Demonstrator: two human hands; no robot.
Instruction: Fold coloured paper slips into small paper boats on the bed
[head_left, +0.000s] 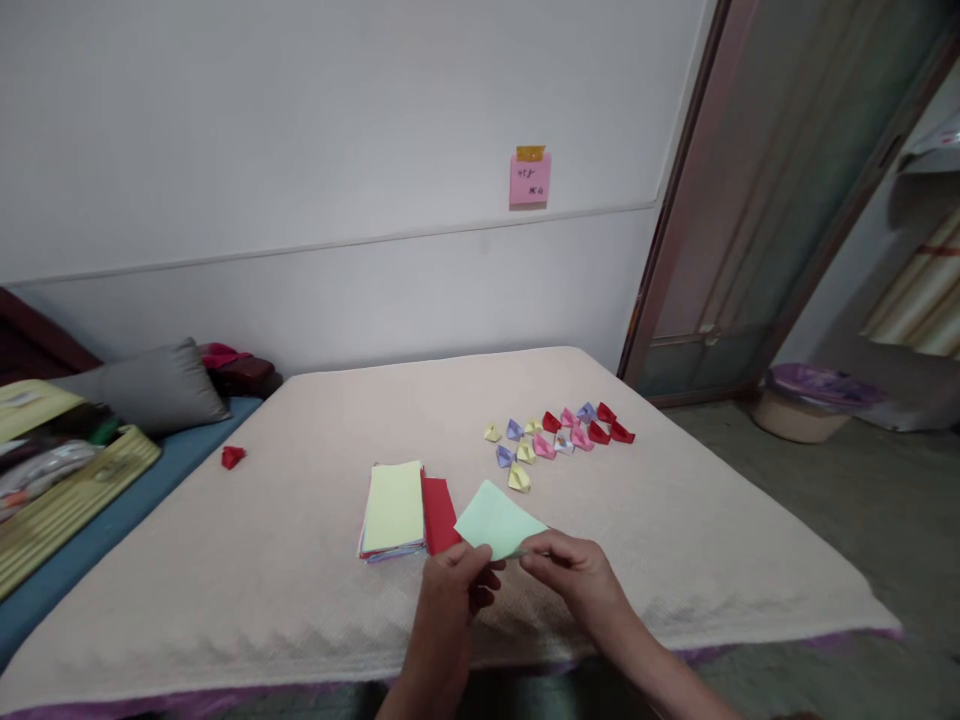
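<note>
A pale green sheet of paper (496,520) is held up over the near part of the cloth-covered surface, one corner pointing away from me. My left hand (463,582) pinches its lower left edge between thumb and fingers. At the lower right edge, my right hand (566,568) grips it with thumb and forefinger. Just beyond and left of my left hand lie a stack of coloured paper (395,507), yellow on top, and a red sheet (440,510) partly hidden by the green one. Several small folded paper pieces (544,446) in red, pink, yellow and purple stand further off.
One red folded piece (233,457) sits alone at the left. Beyond the left edge are a grey cushion (161,388) and a yellow bag (82,500). A pink note (529,180) is taped to the wall. A lined bin (802,405) stands on the floor at right.
</note>
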